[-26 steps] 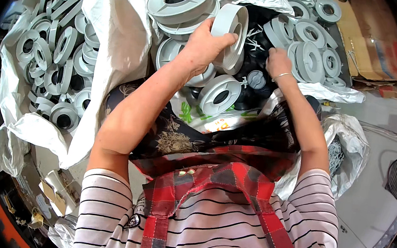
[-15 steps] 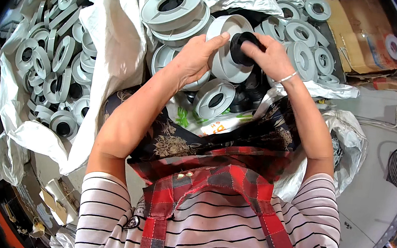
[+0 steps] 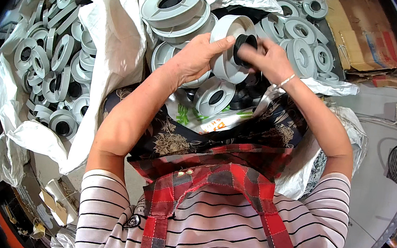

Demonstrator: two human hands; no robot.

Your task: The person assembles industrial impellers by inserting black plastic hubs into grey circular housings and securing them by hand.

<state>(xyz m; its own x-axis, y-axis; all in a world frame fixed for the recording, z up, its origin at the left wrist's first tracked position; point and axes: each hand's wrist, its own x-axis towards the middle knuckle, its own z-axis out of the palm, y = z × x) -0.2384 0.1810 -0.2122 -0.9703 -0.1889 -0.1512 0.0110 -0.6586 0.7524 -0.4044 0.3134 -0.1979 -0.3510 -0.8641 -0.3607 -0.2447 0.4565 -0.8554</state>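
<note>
My left hand (image 3: 200,59) is closed on the side of a wide light-grey plastic flange ring (image 3: 223,64), its thumb over the near rim. The flange ring is tilted on edge above my lap. A black rubber ring (image 3: 244,40) sits at the middle of it. My right hand (image 3: 271,63) has its thumb inside the black ring and its fingers around the far side; these are partly blurred. Below the hands another grey flange ring (image 3: 214,98) with a black centre lies over my lap, beside several loose black rings (image 3: 250,90).
Grey flange rings (image 3: 172,5) are stacked at the upper left of my hands. More grey rings (image 3: 302,57) lie at the right. A white sack (image 3: 113,33) borders a pile of grey rings (image 3: 60,54) on the left. Cardboard (image 3: 362,35) lies at the far right.
My right hand has shifted slightly to the right and down, its elbow swinging outward. The flange ring has turned a little in my left hand, and the black ring is tilted differently.
</note>
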